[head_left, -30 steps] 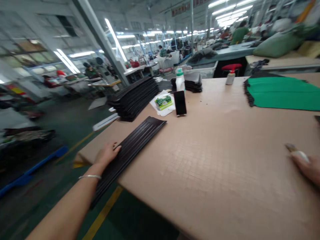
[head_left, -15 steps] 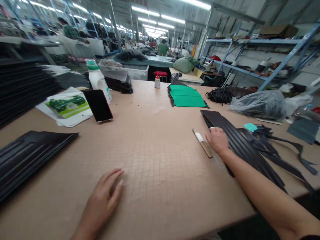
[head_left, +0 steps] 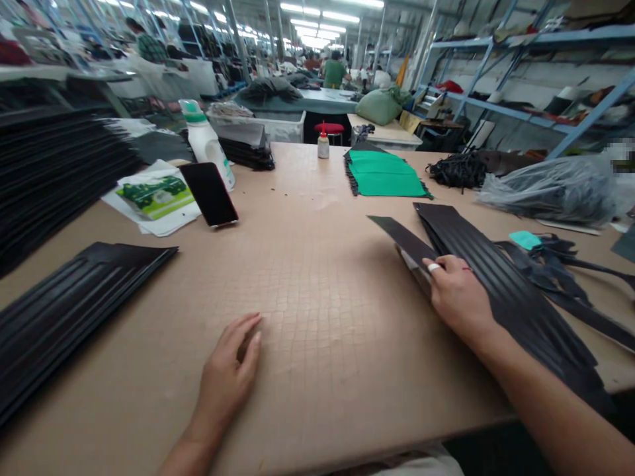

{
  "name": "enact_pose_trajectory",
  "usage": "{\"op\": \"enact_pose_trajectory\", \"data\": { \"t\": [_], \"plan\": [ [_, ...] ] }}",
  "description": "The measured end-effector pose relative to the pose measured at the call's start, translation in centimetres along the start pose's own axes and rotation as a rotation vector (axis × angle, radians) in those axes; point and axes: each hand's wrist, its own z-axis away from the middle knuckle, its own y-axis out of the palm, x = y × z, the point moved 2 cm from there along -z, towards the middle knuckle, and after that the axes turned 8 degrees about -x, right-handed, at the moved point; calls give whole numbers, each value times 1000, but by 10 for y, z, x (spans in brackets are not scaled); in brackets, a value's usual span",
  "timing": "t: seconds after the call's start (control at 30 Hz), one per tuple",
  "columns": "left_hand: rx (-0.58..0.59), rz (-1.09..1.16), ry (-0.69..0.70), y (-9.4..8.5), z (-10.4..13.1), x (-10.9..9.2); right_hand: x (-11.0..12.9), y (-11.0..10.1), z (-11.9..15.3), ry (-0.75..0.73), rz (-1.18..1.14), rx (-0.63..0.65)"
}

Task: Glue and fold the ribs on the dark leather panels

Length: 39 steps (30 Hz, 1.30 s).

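Observation:
My right hand is closed on the edge of a dark flat strip, with something white around one finger. The strip is raised and tilted over the table. Beneath it, a wooden-handled tool is mostly covered. Just right of the strip lies a pile of dark ridged panels, partly behind my right hand and forearm. My left hand holds nothing, its fingers stretched out with a gap at the thumb, low over or resting on the tabletop. More dark ridged panels lie to its left.
A phone leans by a white bottle and a green packet. A small red-tipped bottle and green pieces are at the back. Dark straps and clear plastic lie right; a tall dark stack stands left.
My right hand has lifted a dark strip from the ridged pile and brought it over the wooden-handled tool. The view has shifted; my left hand keeps much the same pose.

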Motion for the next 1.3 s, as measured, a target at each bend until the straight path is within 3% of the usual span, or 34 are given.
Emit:
{"op": "enact_pose_trajectory", "data": {
  "t": [0.1,0.13,0.2,0.23,0.3,0.4,0.47,0.6,0.73,0.83,0.93,1.13,1.3],
  "plan": [
    [-290,146,-347,-35,-8,1,98,-22,50,-367,-353,-123],
    [-431,159,-410,-51,-11,1,132,-26,72,-465,-464,-112],
    [-654,57,-398,-83,-14,-4,188,-33,113,-591,-645,-54],
    [-685,-43,-347,-95,-14,-10,208,-36,130,-626,-717,-23],
    [-536,-211,-216,-103,-8,-25,227,-40,151,-660,-841,37],
    [-97,-181,-2,-75,17,-51,215,-36,149,-619,-1006,105],
    [97,-172,126,-44,37,-69,195,-26,131,-510,-1021,71],
    [192,-283,227,6,59,-91,172,1,98,-318,-834,-49],
    [218,-348,301,27,59,-101,192,11,92,-315,-730,-52],
    [212,-387,349,30,57,-101,205,8,90,-307,-670,-42],
    [216,-410,361,25,55,-97,193,8,85,-294,-632,-20],
    [200,-459,379,3,55,-80,120,24,80,-250,-600,-57],
    [181,-511,381,-38,54,-43,55,43,80,-208,-511,-104]
  ]
}}
